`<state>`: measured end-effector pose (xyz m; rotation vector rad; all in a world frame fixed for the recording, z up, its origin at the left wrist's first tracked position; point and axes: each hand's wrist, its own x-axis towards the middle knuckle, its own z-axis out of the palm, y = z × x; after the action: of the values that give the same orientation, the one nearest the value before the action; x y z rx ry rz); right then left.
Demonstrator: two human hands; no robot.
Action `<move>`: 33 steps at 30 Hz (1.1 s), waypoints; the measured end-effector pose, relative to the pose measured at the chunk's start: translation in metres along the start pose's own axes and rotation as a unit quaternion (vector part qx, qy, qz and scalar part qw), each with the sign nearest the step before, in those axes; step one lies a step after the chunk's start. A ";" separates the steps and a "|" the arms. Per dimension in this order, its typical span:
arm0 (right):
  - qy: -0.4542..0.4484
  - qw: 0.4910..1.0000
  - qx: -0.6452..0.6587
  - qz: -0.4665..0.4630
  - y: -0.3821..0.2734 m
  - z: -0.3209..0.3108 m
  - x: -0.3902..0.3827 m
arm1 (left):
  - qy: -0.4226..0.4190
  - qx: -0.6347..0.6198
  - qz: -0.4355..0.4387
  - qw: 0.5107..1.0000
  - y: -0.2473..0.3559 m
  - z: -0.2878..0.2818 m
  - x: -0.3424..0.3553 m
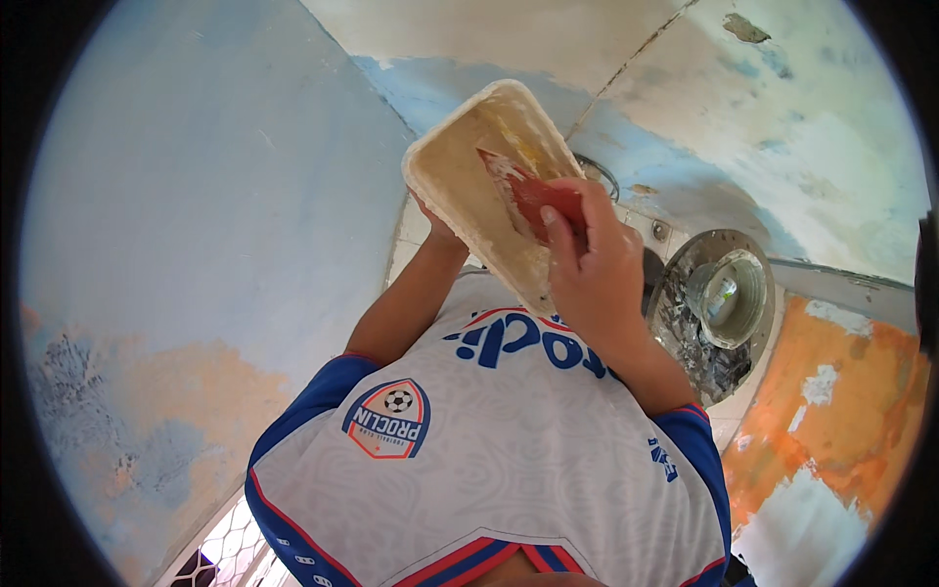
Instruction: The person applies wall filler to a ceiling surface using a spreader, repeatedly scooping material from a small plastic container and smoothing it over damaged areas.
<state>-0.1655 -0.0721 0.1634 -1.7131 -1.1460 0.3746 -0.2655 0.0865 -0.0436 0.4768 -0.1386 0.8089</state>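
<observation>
A cream-coloured rectangular plastic tray (455,161) is tilted in front of my chest, its rim and inside smeared with dried pale paste. My left hand (440,225) supports it from the left and below; most of those fingers are hidden behind it. In my right hand (597,254) is a flat red putty spreader (536,199), gripped between thumb and fingers. White paste coats part of the spreader's edge, which lies over the inside of the tray. Whether the edge touches the tray's bottom I cannot tell.
To the right, a paste-stained bucket (736,301) stands on a round, splattered grey surface (685,328). A pale blue wall (225,176) rises at left, a patchy blue-and-cream wall (685,127) ahead. Orange wall with white patches (831,382) is at right; white metal mesh (235,538) shows lower left.
</observation>
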 end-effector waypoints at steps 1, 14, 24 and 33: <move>-0.002 1.000 -0.010 -0.015 0.004 0.011 0.000 | -0.011 0.002 0.002 1.000 0.004 0.000 -0.002; 0.011 0.999 -0.027 -0.022 -0.020 0.062 0.004 | 0.084 0.085 0.104 0.987 0.036 -0.009 -0.011; -0.029 0.999 0.016 -0.002 -0.015 0.068 -0.004 | 0.094 0.095 0.104 0.986 0.050 0.017 -0.013; -0.067 0.983 0.146 0.083 -0.007 0.047 -0.006 | 0.107 0.074 0.082 0.988 0.041 0.008 -0.020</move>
<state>-0.2050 -0.0507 0.1462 -1.5435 -0.9898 0.7352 -0.3079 0.0939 -0.0281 0.5190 0.0839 1.0313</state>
